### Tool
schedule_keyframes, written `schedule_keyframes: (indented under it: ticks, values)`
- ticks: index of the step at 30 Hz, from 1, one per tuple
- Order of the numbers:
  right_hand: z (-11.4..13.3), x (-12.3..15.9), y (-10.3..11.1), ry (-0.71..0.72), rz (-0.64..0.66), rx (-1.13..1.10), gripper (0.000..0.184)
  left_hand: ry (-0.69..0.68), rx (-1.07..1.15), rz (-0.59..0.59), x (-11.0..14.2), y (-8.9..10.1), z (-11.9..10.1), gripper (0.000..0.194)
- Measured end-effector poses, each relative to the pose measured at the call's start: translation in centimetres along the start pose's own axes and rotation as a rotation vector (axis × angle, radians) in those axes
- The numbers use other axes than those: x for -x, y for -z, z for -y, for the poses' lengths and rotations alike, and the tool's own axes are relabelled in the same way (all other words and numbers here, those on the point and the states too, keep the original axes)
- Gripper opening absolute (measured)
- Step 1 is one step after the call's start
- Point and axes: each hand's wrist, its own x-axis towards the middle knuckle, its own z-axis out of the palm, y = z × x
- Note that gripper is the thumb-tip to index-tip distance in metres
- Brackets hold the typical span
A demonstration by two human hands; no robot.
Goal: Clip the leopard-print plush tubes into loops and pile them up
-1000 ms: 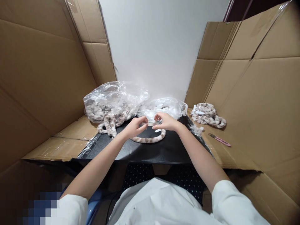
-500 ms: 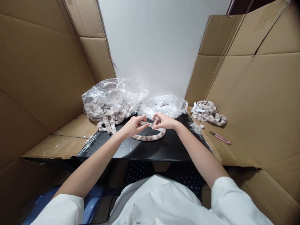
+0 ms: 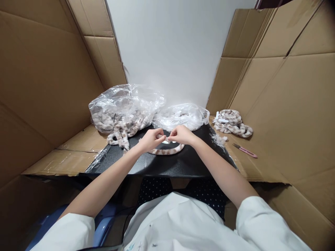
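Note:
My left hand (image 3: 153, 139) and my right hand (image 3: 182, 135) meet over the middle of the table, fingers pinched. Between their fingertips is a short pale strip (image 3: 162, 137), gripped from both sides; its exact kind is too small to make out. Just beneath lies a curved fluffy band (image 3: 167, 151) in white and brown, its far side hidden by my hands. Small white pieces (image 3: 165, 142) show on the dark tabletop inside the curve.
Clear plastic bags (image 3: 125, 99) stand at the back left, fluffy bands (image 3: 121, 134) spilling out. Another plastic bag (image 3: 180, 116) lies behind my hands. At right are a pile of fluffy bands (image 3: 230, 122), pink thread snips (image 3: 245, 150) and fluff scraps (image 3: 219, 139). Cardboard walls (image 3: 293, 104) enclose the table (image 3: 157, 167).
My right hand's fingers have closed in to a pinch against the strip, nearer my left hand. White pieces below now show more. The whole view has shifted slightly.

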Motion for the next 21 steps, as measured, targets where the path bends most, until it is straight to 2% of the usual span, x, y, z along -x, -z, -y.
schedule_keyframes:
  ticks: [6, 10, 13, 16, 18, 19, 21]
  values:
    - [0.4, 0.0, -0.6, 0.015, -0.062, 0.109, 0.02, -0.002, 0.007, -0.085, -0.2, -0.4, 0.5, 0.027]
    - [0.6, -0.2, -1.8, 0.082, -0.297, 0.333, 0.022, -0.07, -0.091, -0.187, -1.1, -1.0, 0.7, 0.028]
    - [0.9, 0.3, -2.9, 0.177, -0.436, 0.463, 0.018, -0.124, -0.176, -0.204, -2.0, -1.2, 1.2, 0.025]
    - [1.4, 1.5, -3.6, 0.223, -0.489, 0.538, 0.016, -0.053, -0.262, -0.257, -2.7, 0.0, 2.5, 0.023]
    - [1.3, 2.4, -3.7, 0.25, -0.509, 0.521, 0.015, 0.083, -0.271, -0.339, -2.9, 1.3, 3.6, 0.023]
    - [1.0, 2.6, -3.5, 0.251, -0.514, 0.482, 0.015, 0.1, -0.245, -0.321, -2.9, 1.8, 4.2, 0.023]
    - [-0.3, 2.7, -3.0, 0.204, -0.544, 0.34, 0.014, 0.049, -0.24, -0.27, -3.0, 2.2, 5.2, 0.022]
